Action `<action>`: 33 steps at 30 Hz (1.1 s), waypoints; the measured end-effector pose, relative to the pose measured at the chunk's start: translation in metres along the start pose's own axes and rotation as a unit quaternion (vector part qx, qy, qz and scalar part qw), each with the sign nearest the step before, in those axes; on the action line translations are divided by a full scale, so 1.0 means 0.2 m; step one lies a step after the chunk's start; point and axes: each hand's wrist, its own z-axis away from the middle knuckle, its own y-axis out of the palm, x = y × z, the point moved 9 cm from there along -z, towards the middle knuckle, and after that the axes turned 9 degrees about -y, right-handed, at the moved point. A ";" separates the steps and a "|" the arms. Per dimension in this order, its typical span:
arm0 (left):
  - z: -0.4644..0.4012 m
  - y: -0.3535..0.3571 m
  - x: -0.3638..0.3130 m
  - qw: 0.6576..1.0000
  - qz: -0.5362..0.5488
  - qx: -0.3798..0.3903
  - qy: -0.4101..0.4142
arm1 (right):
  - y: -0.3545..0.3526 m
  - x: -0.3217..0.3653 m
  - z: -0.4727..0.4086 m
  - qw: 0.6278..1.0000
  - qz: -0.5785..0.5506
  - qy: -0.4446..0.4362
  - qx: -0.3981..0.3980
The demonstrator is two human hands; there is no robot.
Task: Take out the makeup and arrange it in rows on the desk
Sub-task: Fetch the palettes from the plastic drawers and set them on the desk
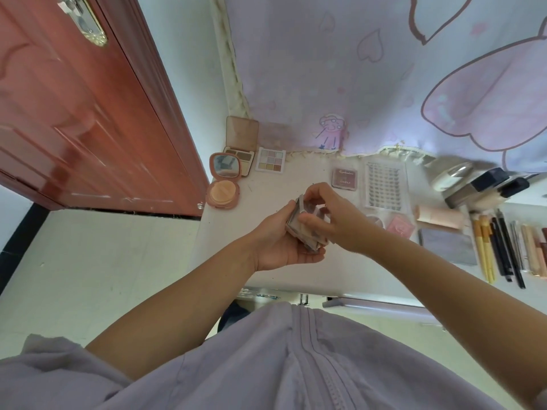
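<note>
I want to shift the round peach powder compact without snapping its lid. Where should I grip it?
Grip the powder compact by its base, pinching the rim from above across its left and right sides. Its mirrored lid stands open at the far edge, so avoid it.

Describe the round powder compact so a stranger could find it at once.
Start at the red door on the left; the white desk meets it. At that near-door corner lies the round powder compact, open. Unlike the square palettes beside it, it is round and peach-pink, with its mirror raised.
</note>
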 end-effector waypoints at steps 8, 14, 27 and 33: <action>0.06 -0.09 0.03 0.998 0.035 0.052 -0.029 | -0.11 -0.17 -0.07 0.970 -0.209 0.118 -0.027; 0.14 -0.33 0.02 0.995 0.094 -0.027 0.024 | 0.14 -0.24 -0.12 0.967 -0.211 0.141 0.007; 0.33 -0.74 -0.18 0.869 -0.265 -0.405 0.099 | 0.39 -0.11 -0.45 0.994 -0.050 0.094 0.011; 0.38 -0.72 -0.24 0.885 -0.277 -0.352 0.129 | 0.41 -0.13 -0.49 0.989 -0.090 0.113 0.034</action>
